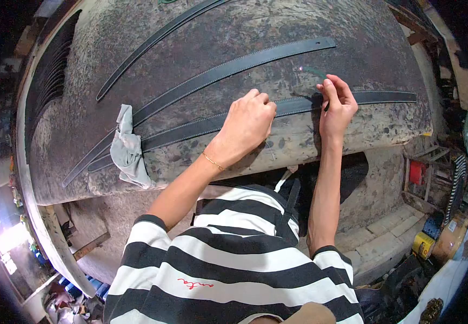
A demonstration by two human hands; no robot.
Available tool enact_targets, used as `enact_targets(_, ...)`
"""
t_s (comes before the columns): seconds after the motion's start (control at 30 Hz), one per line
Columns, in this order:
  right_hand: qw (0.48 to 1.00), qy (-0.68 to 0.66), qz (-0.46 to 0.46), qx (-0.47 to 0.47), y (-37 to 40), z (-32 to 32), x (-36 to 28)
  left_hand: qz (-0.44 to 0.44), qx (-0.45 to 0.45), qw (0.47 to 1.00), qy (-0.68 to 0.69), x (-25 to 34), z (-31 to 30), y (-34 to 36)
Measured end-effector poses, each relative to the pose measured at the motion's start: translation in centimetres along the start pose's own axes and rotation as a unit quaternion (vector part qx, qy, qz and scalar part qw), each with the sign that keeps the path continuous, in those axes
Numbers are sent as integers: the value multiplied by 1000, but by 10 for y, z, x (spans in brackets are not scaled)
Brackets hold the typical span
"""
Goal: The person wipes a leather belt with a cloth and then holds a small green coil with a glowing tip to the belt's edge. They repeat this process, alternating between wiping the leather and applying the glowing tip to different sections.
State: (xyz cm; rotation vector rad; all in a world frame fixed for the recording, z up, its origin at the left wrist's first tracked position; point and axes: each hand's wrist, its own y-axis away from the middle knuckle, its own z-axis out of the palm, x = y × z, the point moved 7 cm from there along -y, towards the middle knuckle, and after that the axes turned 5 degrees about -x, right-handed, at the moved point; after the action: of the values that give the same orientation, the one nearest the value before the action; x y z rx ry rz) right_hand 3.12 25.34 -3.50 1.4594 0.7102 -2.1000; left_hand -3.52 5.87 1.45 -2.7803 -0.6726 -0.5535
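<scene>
Three dark leather belt straps with stitched edges lie on the worn work surface. Closed into a fist, my left hand (246,125) rests over the nearest strap (185,131); its fingertips are hidden, and I cannot tell what they hold. My right hand (336,105) is raised over the same strap farther right, thumb and forefinger pinched at the near end of a thin dark green piece (315,72) with a small bright tip. Beyond both hands runs the middle strap (228,67), holed near its right end. A crumpled grey cloth (126,151) lies across the two nearer straps.
The third strap (155,42) lies at the back left of the stained work surface (374,59). Dark strips (55,70) line its left edge. To the lower right are a wooden stool (426,173), a yellow tin (423,244) and a cardboard box (453,235).
</scene>
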Motion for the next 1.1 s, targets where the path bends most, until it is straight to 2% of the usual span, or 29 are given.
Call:
enact_targets(0.2, 999, 37, 11, 7, 2, 1, -7, 35, -21, 998, -42, 3, 5, -3)
enact_targets(0.27, 999, 26, 18, 12, 2, 0, -6, 67, 7, 997, 35, -3, 3, -3)
enact_targets(0.3, 999, 25, 17, 13, 2, 0, -6, 69, 7, 997, 34, -3, 0, -3)
enact_targets(0.37, 1000, 25, 13, 11, 2, 2, -8, 51, -2, 992, 117, -7, -5, -3)
enact_targets(0.57, 999, 36, 15, 4, 2, 3, -8, 42, -7, 988, 145, -13, -3, -5)
enact_targets(0.83, 1000, 15, 10, 6, 2, 3, -7, 41, -19, 993, 109, -6, -3, -6)
enact_targets(0.93, 1000, 16, 13, 7, 1, 1, -5, 75, -14, 997, 21, 3, 3, -6)
enact_targets(1.03, 1000, 11, 17, 8, 2, 1, -4, 58, -6, 998, -39, -3, 6, -9)
enact_targets(1.07, 1000, 6, 17, 9, 1, 1, -5, 60, -6, 997, -41, -4, 7, -9)
enact_targets(1.1, 1000, 4, 15, 11, 1, 1, -5, 42, 21, 999, 14, -9, 1, -8)
